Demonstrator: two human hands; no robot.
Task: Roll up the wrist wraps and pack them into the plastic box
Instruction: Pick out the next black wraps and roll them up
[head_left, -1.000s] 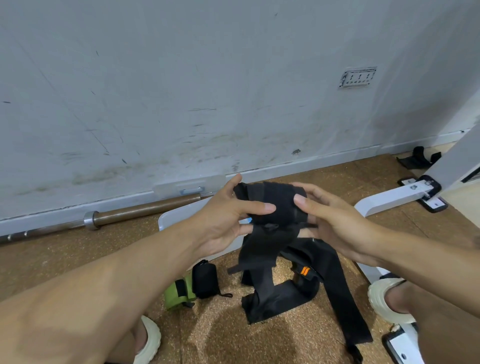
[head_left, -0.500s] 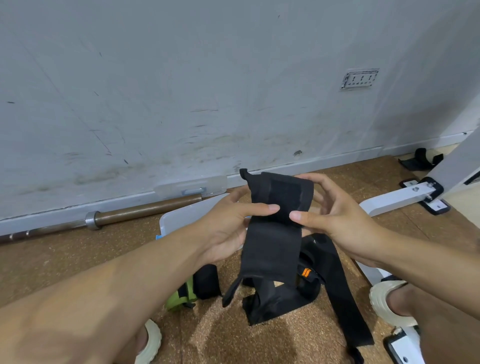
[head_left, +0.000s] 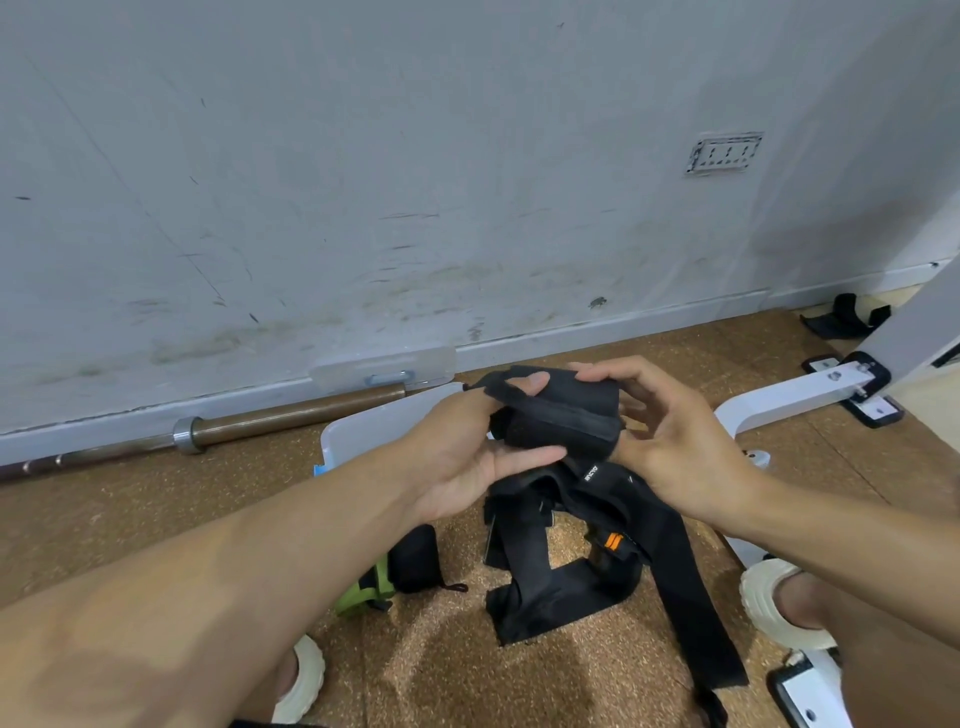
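Two hands hold a black wrist wrap (head_left: 558, 415), partly rolled, above the floor (head_left: 156, 519). Left hand (head_left: 467, 457) grips its left end, thumb on top and fingers beneath; right hand (head_left: 675, 447) curls round its right end. More black wraps (head_left: 571, 561) lie loose on the floor below, a rolled black one (head_left: 415, 558) and a green one (head_left: 363, 592) beside them. Behind the hands sits the plastic box (head_left: 374, 426), near a barbell (head_left: 249, 426) along the wall.
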